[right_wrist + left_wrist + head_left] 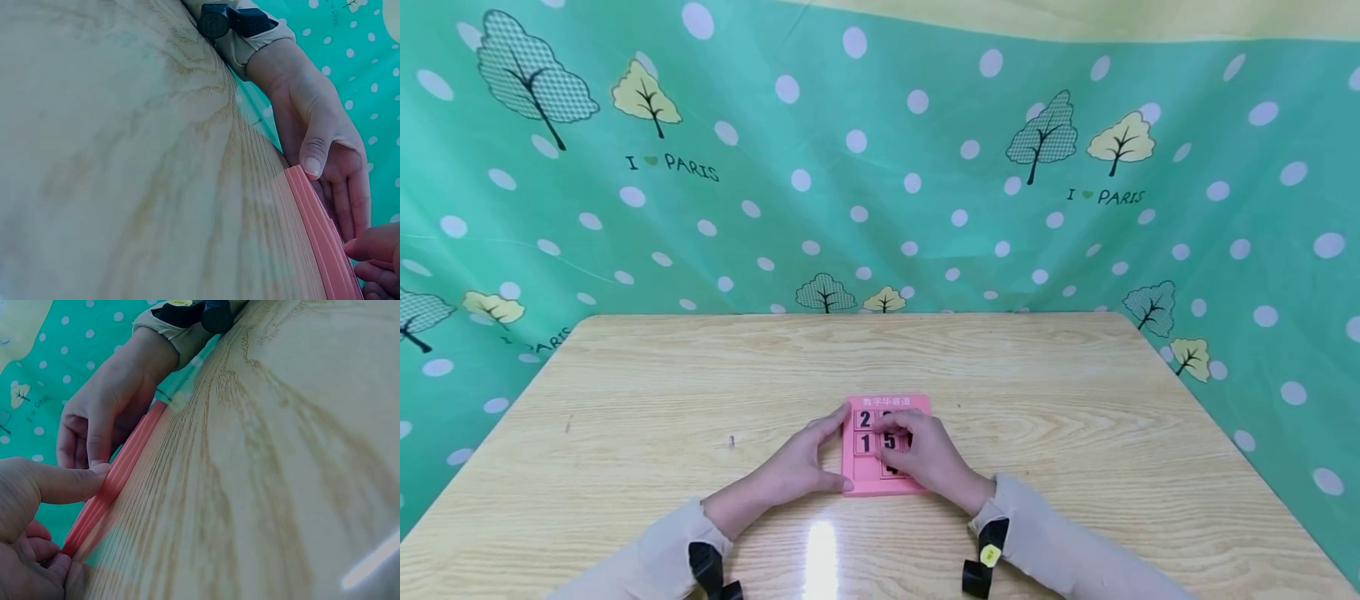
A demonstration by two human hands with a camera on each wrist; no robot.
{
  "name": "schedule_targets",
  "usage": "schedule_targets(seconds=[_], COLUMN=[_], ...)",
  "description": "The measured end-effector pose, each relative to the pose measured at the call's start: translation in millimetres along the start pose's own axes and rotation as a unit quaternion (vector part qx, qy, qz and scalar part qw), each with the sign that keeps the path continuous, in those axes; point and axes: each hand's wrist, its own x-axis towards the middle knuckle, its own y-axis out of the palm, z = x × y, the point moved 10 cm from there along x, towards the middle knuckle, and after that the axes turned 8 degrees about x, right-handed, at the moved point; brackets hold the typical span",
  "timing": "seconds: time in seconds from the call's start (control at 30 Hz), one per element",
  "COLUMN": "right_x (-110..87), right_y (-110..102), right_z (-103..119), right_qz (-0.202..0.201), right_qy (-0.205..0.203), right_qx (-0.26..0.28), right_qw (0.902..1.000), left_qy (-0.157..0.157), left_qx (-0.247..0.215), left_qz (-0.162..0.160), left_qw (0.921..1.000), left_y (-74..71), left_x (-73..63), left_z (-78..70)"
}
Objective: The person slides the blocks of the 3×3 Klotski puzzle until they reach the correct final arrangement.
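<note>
A pink sliding number puzzle [886, 488] lies flat on the table, with Chinese characters along its top edge. Tiles 2, 1 and 5 can be read, and a 4 partly; other tiles hide under the right hand. The lower-left slot shows no tile. My left hand [801, 467] holds the frame's left side, thumb at the bottom corner and a finger near the top. Over the tiles, my right hand [928, 450] has its thumb and index fingertips on or just above the 1 and 5 tiles. In the left wrist view the puzzle [115, 481] appears edge-on.
The wood-grain table [662, 400] spreads around the puzzle on all sides. A green dotted cloth [880, 192] hangs behind and at both sides. A bright light reflection shows on the table in front of the hands.
</note>
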Motion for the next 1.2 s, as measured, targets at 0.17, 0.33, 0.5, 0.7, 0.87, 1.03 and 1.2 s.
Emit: schedule_targets(seconds=[0.17,0.33,0.5,0.7,0.87,1.03,1.2], right_x=[-0.4,-4.4,-8.9,-12.4,-10.9,-2.6,11.7], right_y=[0.5,2.0,7.5,9.2,8.0,2.9,-1.3], right_z=[1.8,4.9,7.6,11.4,7.6,-0.7,-4.8], right_qz=[0.008,0.02,0.036,0.04,0.042,0.027,0.013], right_qy=[-0.006,-0.01,-0.014,-0.024,-0.014,0.002,0.012], right_qx=[0.002,0.013,0.02,0.022,0.037,0.053,0.055], right_qw=[1.0,0.9997,0.999,0.9987,0.9983,0.9982,0.9983], left_qy=[0.003,0.001,0.002,-0.004,-0.006,-0.005,-0.005], left_qx=[-0.001,0.001,0.002,0.003,0.003,0.003,-0.001], left_qz=[-0.001,-0.003,-0.005,-0.008,-0.006,-0.003,-0.003], left_qw=[1.0,1.0,1.0,1.0,1.0,1.0,1.0], left_y=[-1.3,-2.0,-2.8,-4.0,-2.4,-0.1,0.3], left_x=[0.9,1.9,2.1,0.5,0.3,-0.3,-0.4], left_z=[-1.6,-2.8,-3.1,-1.6,-0.7,-0.9,-0.4])
